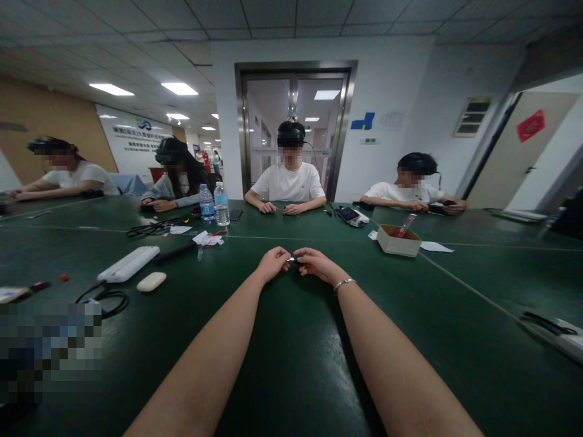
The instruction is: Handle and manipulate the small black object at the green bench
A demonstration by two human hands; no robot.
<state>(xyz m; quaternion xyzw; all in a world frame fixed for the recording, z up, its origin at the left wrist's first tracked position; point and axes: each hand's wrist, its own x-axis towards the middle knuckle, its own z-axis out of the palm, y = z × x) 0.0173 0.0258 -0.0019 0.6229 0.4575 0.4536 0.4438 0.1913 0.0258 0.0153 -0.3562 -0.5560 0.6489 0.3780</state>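
Both hands meet over the middle of the green table (291, 340). Between them is a small silver-and-black piece (292, 260), too small in the view for its kind to be told. The fingertips of my left hand (274, 263) pinch its silver end. On the dark end, the thumb and fingers of my right hand (315, 264) are closed and hide part of it. A silver bracelet (344, 285) circles my right wrist.
A small open box (398, 243) stands to the right. Leftward lie a white power bank (129, 264), a white earbud case (152, 281) and cables (109, 300). Two water bottles (221, 205) stand farther back. Several people with headsets sit across the table.
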